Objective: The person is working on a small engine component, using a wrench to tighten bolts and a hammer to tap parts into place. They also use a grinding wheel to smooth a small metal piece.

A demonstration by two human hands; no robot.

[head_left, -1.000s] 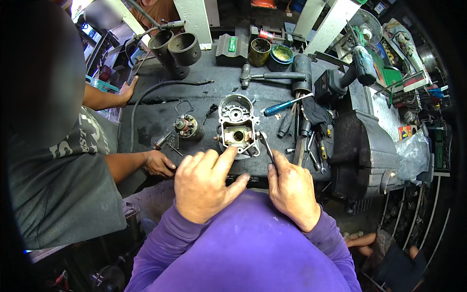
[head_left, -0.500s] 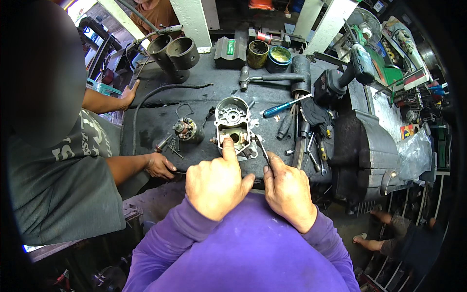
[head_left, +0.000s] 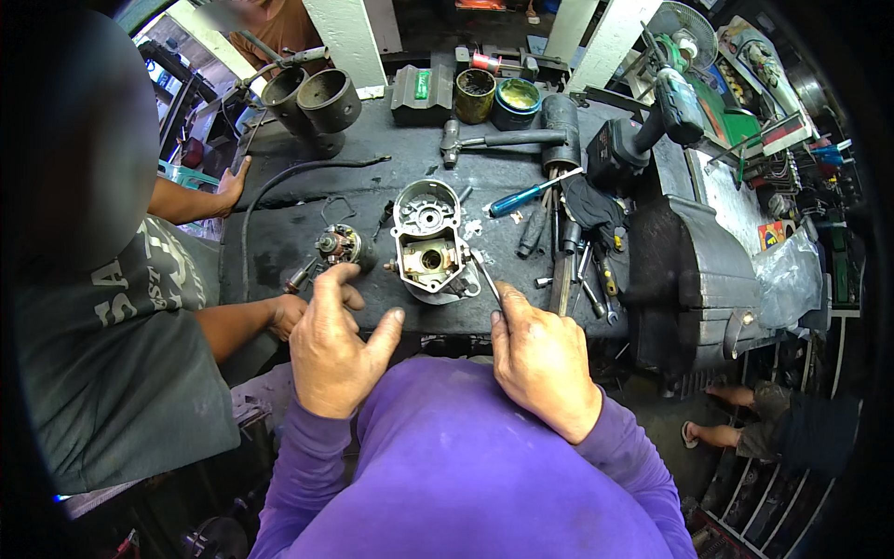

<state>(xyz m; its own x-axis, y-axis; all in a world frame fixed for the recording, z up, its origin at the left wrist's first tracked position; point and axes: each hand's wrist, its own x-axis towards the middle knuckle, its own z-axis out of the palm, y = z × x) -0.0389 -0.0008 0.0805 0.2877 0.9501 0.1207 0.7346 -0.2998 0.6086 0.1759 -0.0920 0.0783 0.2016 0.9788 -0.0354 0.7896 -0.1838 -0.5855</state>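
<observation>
A round-topped metal housing (head_left: 431, 207) with a square opening stands on the dark workbench in front of me. My right hand (head_left: 545, 359) grips a slim metal wrench (head_left: 485, 275), whose far end meets the bolt on the housing's right side. Its exact head shape is too small to make out. To the left, my left hand (head_left: 337, 349) is open and empty, thumb spread from the fingers. Just beyond its fingertips stands a round motor part (head_left: 337, 244) with a coppery top. A small metal shaft piece (head_left: 300, 277) lies beside it.
A hammer (head_left: 503, 140), a blue screwdriver (head_left: 521, 197) and several wrenches lie on the right. Grease tins (head_left: 517, 104) stand at the back, near a cordless impact driver (head_left: 643, 140). At left, a co-worker's hand (head_left: 233, 186) rests on the bench edge by a black hose (head_left: 279, 182).
My left hand has drawn its finger out of the housing's opening and moved left toward the motor part. The right hand keeps the wrench at the housing's side.
</observation>
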